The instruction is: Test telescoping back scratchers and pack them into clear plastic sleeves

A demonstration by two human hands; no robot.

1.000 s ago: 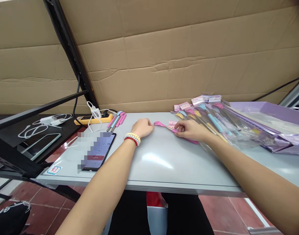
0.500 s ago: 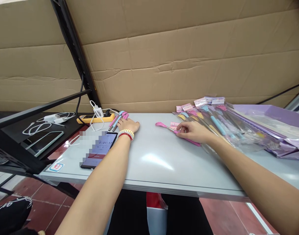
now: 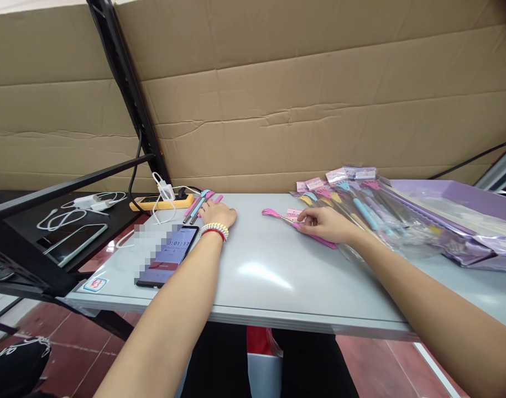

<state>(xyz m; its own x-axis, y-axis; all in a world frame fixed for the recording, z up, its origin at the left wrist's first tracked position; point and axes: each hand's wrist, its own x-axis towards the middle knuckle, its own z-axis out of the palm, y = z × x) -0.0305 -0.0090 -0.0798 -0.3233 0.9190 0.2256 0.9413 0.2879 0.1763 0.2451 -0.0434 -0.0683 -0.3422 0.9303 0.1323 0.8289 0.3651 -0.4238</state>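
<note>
My right hand [image 3: 324, 224] pinches a pink back scratcher [image 3: 271, 212] with a hand-shaped head and a metal rod. It lies on the grey table, its head pointing left, beside a pink card label [image 3: 293, 213]. At the back left my left hand [image 3: 218, 214], a beaded band at its wrist, reaches over several loose back scratchers. Its fingers close around a pink handle [image 3: 218, 198], partly hidden beneath them. Just left of that hand lies a blue back scratcher [image 3: 199, 207]. Right of my right hand, several bagged back scratchers [image 3: 366, 213] are piled in clear plastic.
A phone [image 3: 170, 257] showing a timer lies near my left forearm. Behind it sit a yellow power strip [image 3: 151, 203] and white chargers. On the right stands a purple tray [image 3: 452, 190] containing plastic. A black metal frame [image 3: 130, 94] rises at the left before the cardboard wall [image 3: 277, 99].
Under my left hand, the pink handle has shifted slightly right, apart from the blue back scratcher. My right hand keeps its pinch on the pink back scratcher. The view has tilted slightly.
</note>
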